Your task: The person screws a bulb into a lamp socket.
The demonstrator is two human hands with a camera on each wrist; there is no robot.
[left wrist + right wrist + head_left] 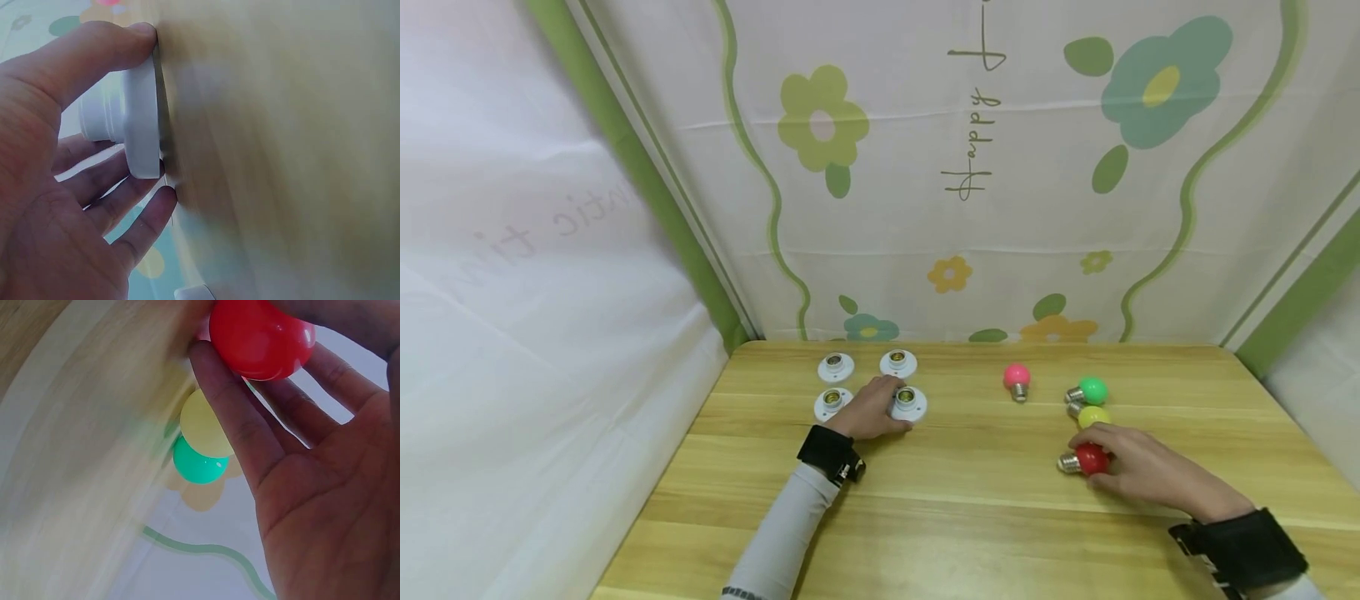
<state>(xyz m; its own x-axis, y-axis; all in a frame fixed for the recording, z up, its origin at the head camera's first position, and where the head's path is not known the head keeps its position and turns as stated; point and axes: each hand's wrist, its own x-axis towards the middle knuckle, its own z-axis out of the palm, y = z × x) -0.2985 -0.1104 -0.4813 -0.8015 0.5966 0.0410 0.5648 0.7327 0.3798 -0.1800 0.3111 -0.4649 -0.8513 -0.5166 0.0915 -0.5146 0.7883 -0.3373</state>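
My left hand (871, 410) grips the round white base of a bulb socket (910, 403), the front right one of a two-by-two group on the table. In the left wrist view, the thumb and fingers lie around the rim of that socket (142, 119). Its metal-lined opening faces up. Toward the right, my right hand (1142, 471) holds a red light bulb (1092, 459) by its globe between thumb and fingers, its metal screw cap pointing left. Just behind it lie a yellow bulb (1093, 416) and a green bulb (1093, 390), also visible in the right wrist view.
Other white sockets stand at back left (836, 367), back right (898, 362) and front left (832, 403). A pink bulb (1017, 377) lies between the sockets and the other bulbs. Printed fabric (895, 217) hangs behind the wooden table (970, 533).
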